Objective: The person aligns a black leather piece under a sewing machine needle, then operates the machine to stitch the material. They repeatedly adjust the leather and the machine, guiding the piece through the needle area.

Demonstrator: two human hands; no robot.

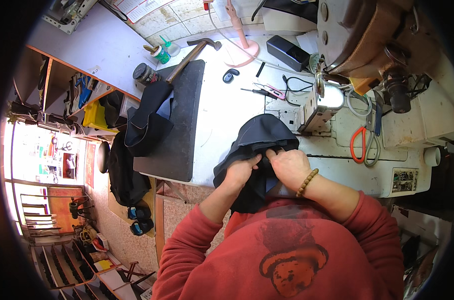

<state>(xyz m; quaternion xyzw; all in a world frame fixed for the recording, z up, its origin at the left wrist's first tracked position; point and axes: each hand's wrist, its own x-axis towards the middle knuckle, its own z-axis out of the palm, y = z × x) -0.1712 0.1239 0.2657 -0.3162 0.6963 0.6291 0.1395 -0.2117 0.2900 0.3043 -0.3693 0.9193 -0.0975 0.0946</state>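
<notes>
Both hands grip a black bag-like piece of soft leather or cloth (pixel 267 129) at the front edge of the white table. My left hand (pixel 241 173) pinches its folded edge, the thumb pointing inward. Close beside it, my right hand (pixel 289 167) is closed on the same piece, with the fingers tucked into the opening and partly hidden. A wooden bead bracelet (pixel 307 183) circles my right wrist. The lower part of the piece hangs toward my red sweatshirt. What lies inside the fold cannot be made out.
A brown sewing machine (pixel 367 30) stands at the right, near orange-and-grey-handled scissors (pixel 369 140). Left are a black mat (pixel 184 135), a hammer (pixel 189 61) and another black piece (pixel 147 122). Farther back are a pink lamp stand (pixel 242 52) and a black box (pixel 288 52).
</notes>
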